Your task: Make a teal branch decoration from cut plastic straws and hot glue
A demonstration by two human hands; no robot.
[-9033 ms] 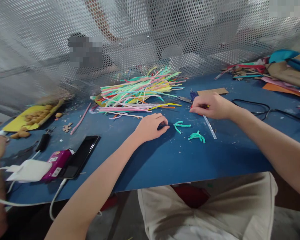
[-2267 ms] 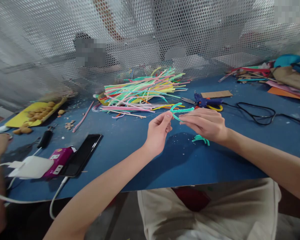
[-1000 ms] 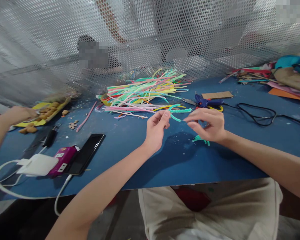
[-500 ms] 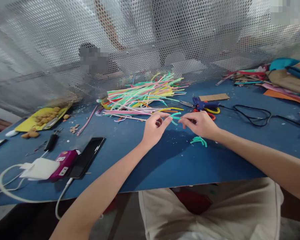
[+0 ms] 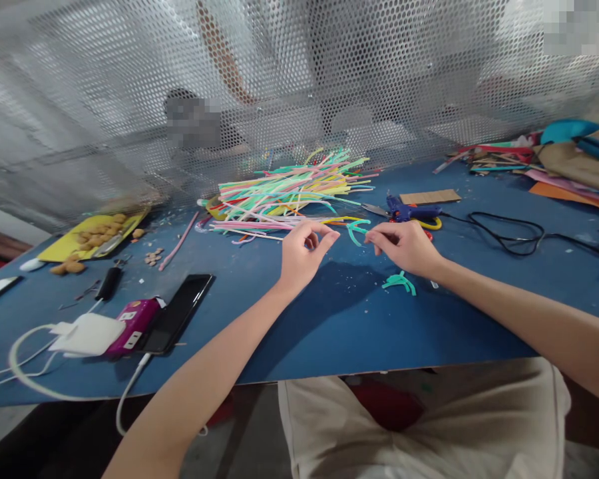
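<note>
My right hand point(image 5: 404, 246) pinches one end of a small branched piece of teal pipe cleaner point(image 5: 354, 231). Its prongs point left, towards my other hand. My left hand point(image 5: 304, 253) is a little way off, thumb and forefinger tips pressed together, and nothing shows between them. Below my right hand, a second branched teal pipe cleaner piece point(image 5: 400, 283) lies on the blue table point(image 5: 324, 339). A large heap of long pastel pipe cleaners point(image 5: 289, 189) lies behind both hands.
Behind my right hand are a blue glue gun point(image 5: 412, 210) with a black cord, scissors point(image 5: 374, 209) and a cardboard strip point(image 5: 430, 196). To the left are a phone point(image 5: 182, 313), a white charger point(image 5: 90, 334) and a yellow tray point(image 5: 62, 243). A metal mesh point(image 5: 279, 80) stands behind.
My left hand has let go of the branched teal pipe cleaner and moved slightly left. The piece stays in my right hand, which has shifted a little to the right.
</note>
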